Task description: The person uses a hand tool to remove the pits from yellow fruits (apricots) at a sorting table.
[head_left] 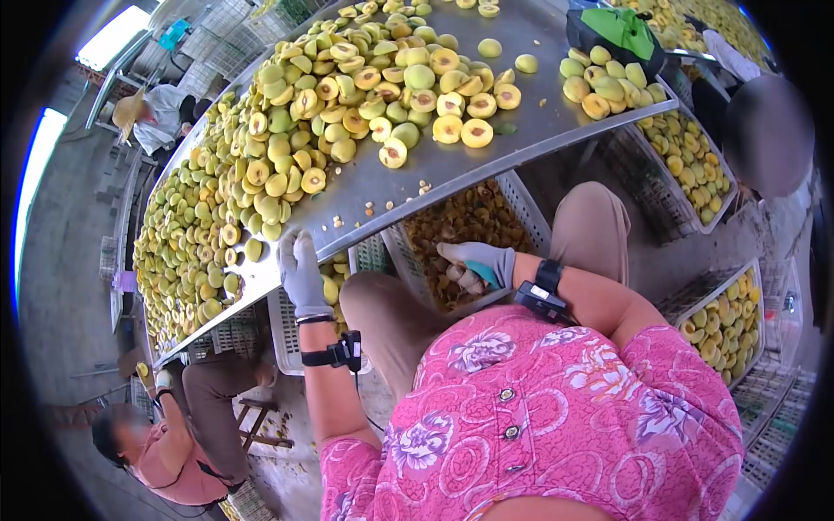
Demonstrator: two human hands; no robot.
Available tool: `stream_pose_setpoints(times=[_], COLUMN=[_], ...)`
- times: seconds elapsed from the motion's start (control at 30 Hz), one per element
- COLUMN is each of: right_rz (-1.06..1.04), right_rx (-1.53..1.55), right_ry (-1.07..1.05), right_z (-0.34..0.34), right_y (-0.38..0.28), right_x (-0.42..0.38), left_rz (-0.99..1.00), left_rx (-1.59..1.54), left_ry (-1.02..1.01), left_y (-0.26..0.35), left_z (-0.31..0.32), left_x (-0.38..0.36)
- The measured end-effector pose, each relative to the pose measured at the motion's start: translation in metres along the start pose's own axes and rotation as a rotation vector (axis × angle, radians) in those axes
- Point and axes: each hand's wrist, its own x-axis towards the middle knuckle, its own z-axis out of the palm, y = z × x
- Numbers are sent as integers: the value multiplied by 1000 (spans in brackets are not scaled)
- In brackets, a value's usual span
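My left hand point(302, 276), in a pale glove, is at the near edge of the metal table point(452, 169). Its fingers stretch up over the rim, with no object visible in them. Just beyond lies a large heap of halved yellow-green stone fruits point(287, 130), some showing brown centres. My right hand point(480, 264), also gloved, is above a white crate point(523, 208) of brown fruit pits point(456, 221). Its fingers are curled around a turquoise handle point(483, 274); the rest of that tool is hidden.
Small pit pieces point(337, 221) lie along the table edge. A black bowl-like holder with a green cloth point(618, 30) stands near a small fruit pile point(608, 82). Fruit-filled crates point(686, 165) stand on the right. Co-workers sit at lower left point(165, 451), upper left point(161, 117) and right.
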Motion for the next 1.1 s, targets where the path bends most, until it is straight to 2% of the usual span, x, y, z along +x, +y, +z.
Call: stream_pose_setpoints(times=[0.03,0.07,0.13,0.2,0.27,0.3,0.37,0.47,0.5,0.53,0.6,0.67,0.73,0.77,0.8,0.87,0.93,1.0,1.07,1.1], right_rz=[-17,-19,-70,-101,-72,-121,-150,-188,-230,-271,-294,-316,-362,-399,-399,-491,-548,-615,-635,-645], right_rx=[-35,-42,-207,-258,-238,-279,-321,-373,-415,-456,-493,-532,-572,-567,-569,-552,-551,-575,-590,-617], right_ry=[-31,-37,135,128,101,87,104,117,113,110,109,105,190,221,221,289,231,311,315,328], right_z=[-6,-9,-3,-11,-13,-15,-13,-15,-13,-12,-12,-8,1,5,12,23,30,43,49,51], right_y=[1,2,2,4,3,3,1,-2,-3,-4,-5,-6,-9,-10,-12,-19,-24,-28,-31,-33], right_x=[3,8,11,21,23,20,13,6,4,1,-2,-5,-12,-13,-17,-26,-31,-40,-40,-39], left_rz=[111,118,92,99,134,140,92,49,164,166,296,284,-213,-351,-350,-450,-413,-608,-591,-644], left_rx=[220,220,206,124,404,401,710,728,752,751,862,854,69,-200,-201,-711,-798,-1107,-1083,-1101], left_ry=[-41,-33,-214,-352,-460,-460,-435,-535,-519,-521,-535,-563,-631,-573,-571,-478,-469,-484,-457,-492], left_y=[6,7,37,19,10,10,13,27,24,21,22,30,30,29,30,30,38,45,37,36], left_z=[-1,5,43,80,116,134,165,185,187,189,185,181,174,170,166,158,153,146,149,148], left_x=[7,11,11,34,58,65,70,65,62,62,56,47,39,32,25,11,-2,-12,-20,-25])
